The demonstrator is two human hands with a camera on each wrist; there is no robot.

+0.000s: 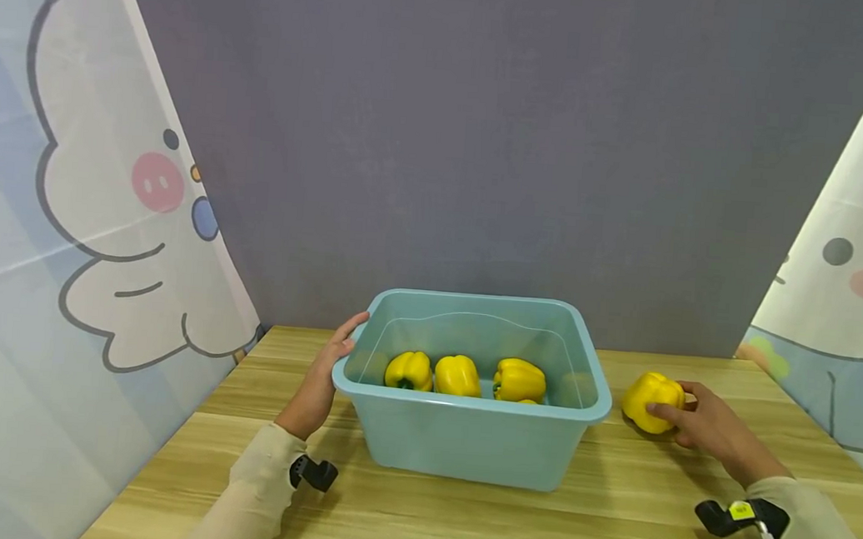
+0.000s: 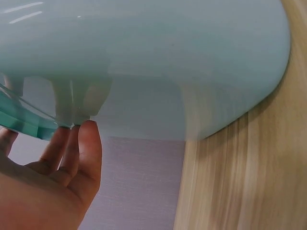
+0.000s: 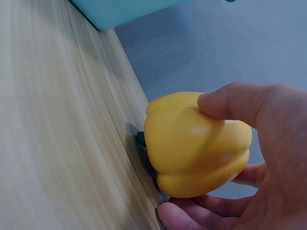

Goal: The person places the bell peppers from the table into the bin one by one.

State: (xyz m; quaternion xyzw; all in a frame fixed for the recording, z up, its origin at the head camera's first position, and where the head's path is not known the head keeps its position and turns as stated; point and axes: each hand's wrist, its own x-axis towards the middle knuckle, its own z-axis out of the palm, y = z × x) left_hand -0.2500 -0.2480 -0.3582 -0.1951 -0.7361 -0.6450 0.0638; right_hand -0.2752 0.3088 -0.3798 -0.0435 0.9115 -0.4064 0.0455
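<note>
At the right, my right hand [image 1: 714, 423] grips a yellow bell pepper [image 1: 651, 402], thumb on one side and fingers on the other. In the right wrist view the bell pepper [image 3: 192, 143] has its green stem [image 3: 141, 139] toward the table; whether it touches the wood I cannot tell. My left hand [image 1: 318, 387] rests against the left side of a light blue plastic bin [image 1: 465, 439], and its fingertips touch the wall near the rim in the left wrist view. Several yellow bell peppers [image 1: 457, 376] lie inside the bin, one mostly hidden by the front wall.
The bin stands on a wood-grain table [image 1: 429, 524]. A grey cloth backdrop [image 1: 486, 140] hangs behind the table. Printed curtains with cartoon figures hang at the left [image 1: 94, 154] and right [image 1: 834, 314].
</note>
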